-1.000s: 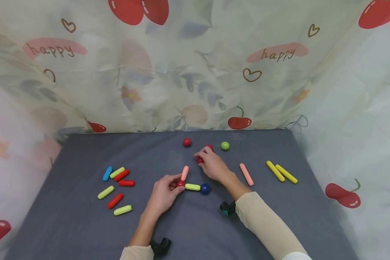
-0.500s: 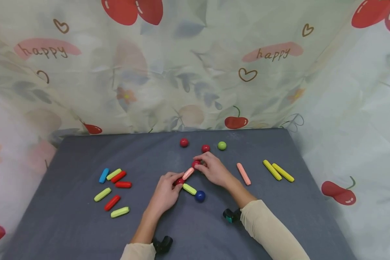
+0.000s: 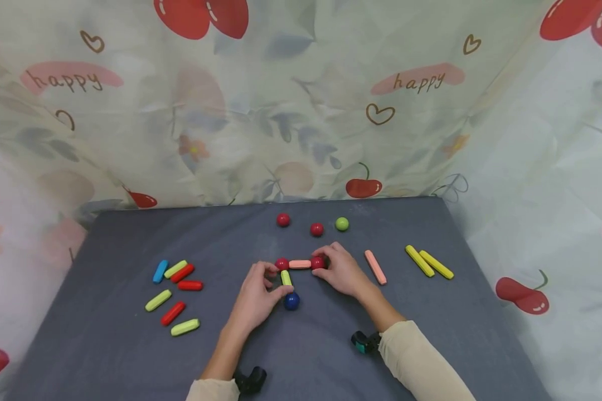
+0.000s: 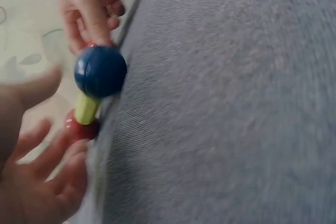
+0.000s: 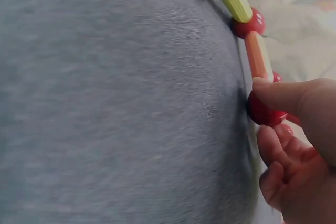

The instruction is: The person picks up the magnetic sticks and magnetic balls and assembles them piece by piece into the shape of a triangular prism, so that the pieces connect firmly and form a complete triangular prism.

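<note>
We judge the step in hand to be joining sticks and balls into an L-shaped chain in the middle of the grey cloth (image 3: 321,351). A yellow-green stick (image 3: 286,277) links the blue ball (image 3: 292,301) to the corner red ball (image 3: 282,264); a pink stick (image 3: 300,264) runs on to the end red ball (image 3: 318,263). Our right hand (image 3: 342,270) pinches that end ball, thumb against fingers. Our left hand (image 3: 260,292) is loosely spread beside the corner, gripping nothing; fingertip contact we cannot tell. The next move probably calls for steadying the 2 joints.
</note>
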The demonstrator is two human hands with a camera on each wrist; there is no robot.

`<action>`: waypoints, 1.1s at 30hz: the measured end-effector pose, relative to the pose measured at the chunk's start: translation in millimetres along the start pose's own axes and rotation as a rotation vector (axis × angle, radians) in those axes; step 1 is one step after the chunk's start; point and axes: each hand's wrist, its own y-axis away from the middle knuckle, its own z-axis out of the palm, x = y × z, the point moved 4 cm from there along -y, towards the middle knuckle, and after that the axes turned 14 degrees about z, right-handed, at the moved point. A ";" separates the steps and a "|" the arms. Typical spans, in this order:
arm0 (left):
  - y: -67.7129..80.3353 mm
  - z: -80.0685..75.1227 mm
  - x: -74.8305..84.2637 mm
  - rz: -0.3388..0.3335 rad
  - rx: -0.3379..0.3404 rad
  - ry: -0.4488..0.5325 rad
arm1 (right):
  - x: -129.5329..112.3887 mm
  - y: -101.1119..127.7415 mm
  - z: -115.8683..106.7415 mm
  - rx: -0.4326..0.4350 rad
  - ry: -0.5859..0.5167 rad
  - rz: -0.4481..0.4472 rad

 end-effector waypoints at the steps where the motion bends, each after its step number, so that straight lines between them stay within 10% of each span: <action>1: 1.6 0.9 0.0 -0.003 -0.037 0.004 | 1.1 2.7 0.2 0.020 0.007 0.010; 4: 4.7 2.9 -0.5 0.009 -0.101 -0.027 | 4.1 9.9 2.6 0.059 0.030 0.036; 13: -5.2 -6.6 -7.1 0.056 -0.006 -0.132 | 12.8 22.7 9.8 -0.011 -0.041 0.028; 24: 3.0 -128.2 -62.4 0.028 -0.006 -0.328 | 23.6 20.6 9.9 -0.025 -0.114 0.009; 33: 10.8 -136.0 -79.7 -0.044 -0.195 -0.419 | 21.6 22.1 11.0 -0.007 -0.134 0.002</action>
